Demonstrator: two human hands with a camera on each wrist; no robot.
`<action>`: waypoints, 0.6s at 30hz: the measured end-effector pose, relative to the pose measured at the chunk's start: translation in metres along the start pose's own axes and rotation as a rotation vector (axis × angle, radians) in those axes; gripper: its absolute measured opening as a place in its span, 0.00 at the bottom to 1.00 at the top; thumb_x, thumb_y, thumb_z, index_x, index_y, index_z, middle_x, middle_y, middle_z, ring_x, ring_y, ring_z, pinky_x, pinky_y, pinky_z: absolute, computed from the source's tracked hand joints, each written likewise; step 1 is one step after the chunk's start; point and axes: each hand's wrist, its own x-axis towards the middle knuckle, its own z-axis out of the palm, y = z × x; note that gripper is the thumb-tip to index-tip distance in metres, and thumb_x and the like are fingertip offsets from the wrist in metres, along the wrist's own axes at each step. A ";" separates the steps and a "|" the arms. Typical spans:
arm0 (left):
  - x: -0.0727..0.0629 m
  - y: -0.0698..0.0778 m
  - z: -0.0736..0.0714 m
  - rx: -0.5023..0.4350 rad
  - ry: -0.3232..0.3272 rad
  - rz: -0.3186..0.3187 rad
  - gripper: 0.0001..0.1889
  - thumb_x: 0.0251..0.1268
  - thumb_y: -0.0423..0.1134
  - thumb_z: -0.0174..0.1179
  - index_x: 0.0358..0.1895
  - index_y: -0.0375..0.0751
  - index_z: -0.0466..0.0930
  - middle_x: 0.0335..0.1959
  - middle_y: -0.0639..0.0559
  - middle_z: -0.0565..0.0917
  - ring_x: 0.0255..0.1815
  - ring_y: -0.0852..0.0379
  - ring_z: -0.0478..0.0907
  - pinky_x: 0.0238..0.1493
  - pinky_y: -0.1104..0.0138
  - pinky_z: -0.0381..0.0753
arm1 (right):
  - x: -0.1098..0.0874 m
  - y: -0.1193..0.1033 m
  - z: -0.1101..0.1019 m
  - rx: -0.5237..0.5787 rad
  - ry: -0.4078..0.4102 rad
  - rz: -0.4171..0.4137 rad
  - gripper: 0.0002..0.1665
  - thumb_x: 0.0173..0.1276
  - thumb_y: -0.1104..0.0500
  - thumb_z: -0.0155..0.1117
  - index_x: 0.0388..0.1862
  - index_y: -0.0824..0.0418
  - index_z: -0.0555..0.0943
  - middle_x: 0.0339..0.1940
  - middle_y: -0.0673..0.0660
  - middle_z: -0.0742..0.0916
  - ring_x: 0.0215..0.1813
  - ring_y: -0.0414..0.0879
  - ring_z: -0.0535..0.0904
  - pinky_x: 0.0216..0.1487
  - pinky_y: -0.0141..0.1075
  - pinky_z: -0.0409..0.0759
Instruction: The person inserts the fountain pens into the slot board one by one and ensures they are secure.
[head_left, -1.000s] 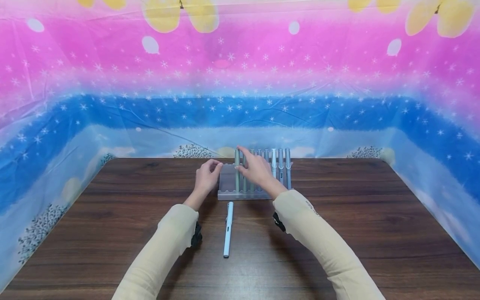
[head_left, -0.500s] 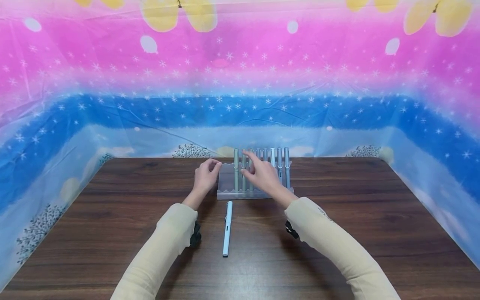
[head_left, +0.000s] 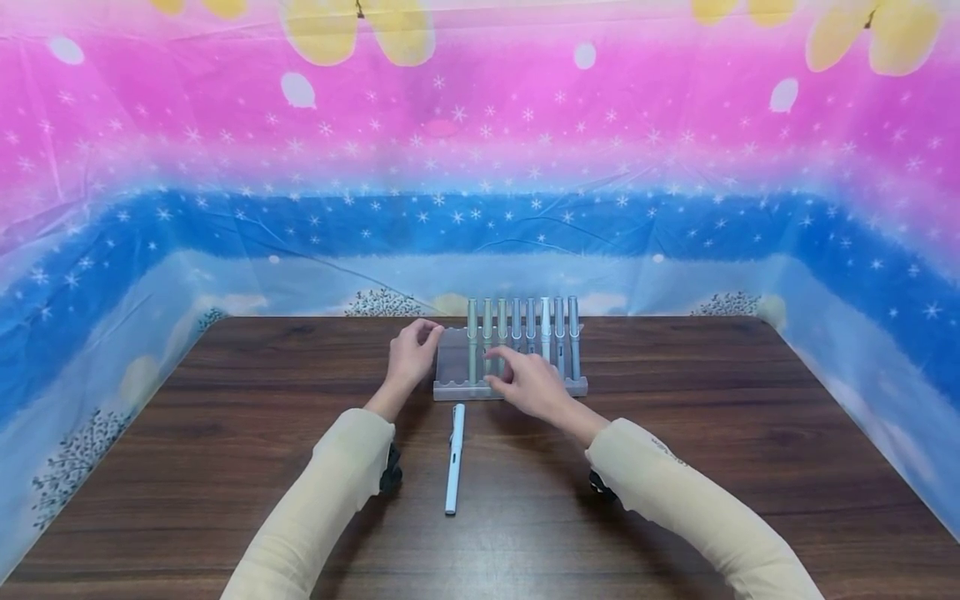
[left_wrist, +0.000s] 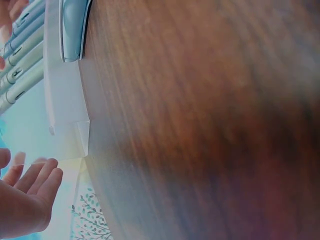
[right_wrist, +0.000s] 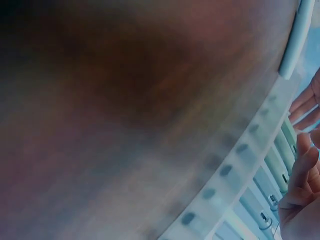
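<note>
A clear plastic pen rack [head_left: 452, 360] stands toward the back of the table, its left part bare. Several capped pens [head_left: 516, 317] stand side by side in it, pale green on the left, bluish and white toward the right. My left hand [head_left: 411, 354] pinches the rack's left edge between thumb and fingers. In front of the rack is my right hand [head_left: 534, 387], fingers loosely bent, holding nothing and overlapping the lower pens. A light-blue pen [head_left: 454, 460] lies on the table before the rack, cap end toward it. In the left wrist view, its cap [left_wrist: 74, 30] appears close to the rack's front lip [left_wrist: 67, 95].
The dark wood table [head_left: 247, 467] reaches back to a pink and blue patterned cloth [head_left: 480, 221] hung round its far sides. Dark straps show at both wrists beneath the sleeves [head_left: 345, 458].
My right hand has come down from the pen tops and toward the right, uncovering the pens' upper parts. The left hand stays at the rack's edge; the loose pen lies still.
</note>
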 end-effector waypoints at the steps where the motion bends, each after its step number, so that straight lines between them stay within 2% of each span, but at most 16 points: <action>1: 0.000 0.000 0.000 -0.002 0.001 0.003 0.14 0.66 0.43 0.47 0.43 0.36 0.76 0.42 0.41 0.79 0.45 0.47 0.73 0.44 0.57 0.71 | -0.002 -0.001 0.001 -0.001 -0.012 -0.001 0.19 0.59 0.55 0.61 0.50 0.56 0.75 0.15 0.41 0.74 0.15 0.36 0.68 0.14 0.31 0.66; 6: -0.001 -0.002 0.002 -0.014 0.011 0.013 0.14 0.66 0.42 0.47 0.43 0.35 0.75 0.42 0.41 0.78 0.45 0.46 0.73 0.44 0.57 0.71 | -0.007 -0.004 0.003 0.003 -0.069 -0.015 0.18 0.60 0.55 0.60 0.49 0.56 0.76 0.15 0.41 0.75 0.14 0.36 0.68 0.15 0.30 0.66; 12: -0.001 -0.004 0.002 -0.034 -0.002 -0.007 0.16 0.68 0.44 0.44 0.45 0.36 0.75 0.43 0.41 0.77 0.44 0.46 0.72 0.44 0.56 0.70 | -0.009 -0.008 0.006 0.021 -0.169 -0.005 0.18 0.60 0.53 0.60 0.48 0.56 0.76 0.16 0.42 0.76 0.17 0.35 0.70 0.18 0.30 0.69; 18: 0.001 -0.005 0.002 -0.016 0.037 0.020 0.16 0.69 0.41 0.40 0.42 0.36 0.77 0.35 0.42 0.78 0.38 0.47 0.72 0.42 0.57 0.68 | -0.010 -0.011 0.008 0.011 -0.233 0.005 0.17 0.59 0.52 0.60 0.46 0.57 0.77 0.15 0.42 0.76 0.17 0.36 0.70 0.17 0.30 0.68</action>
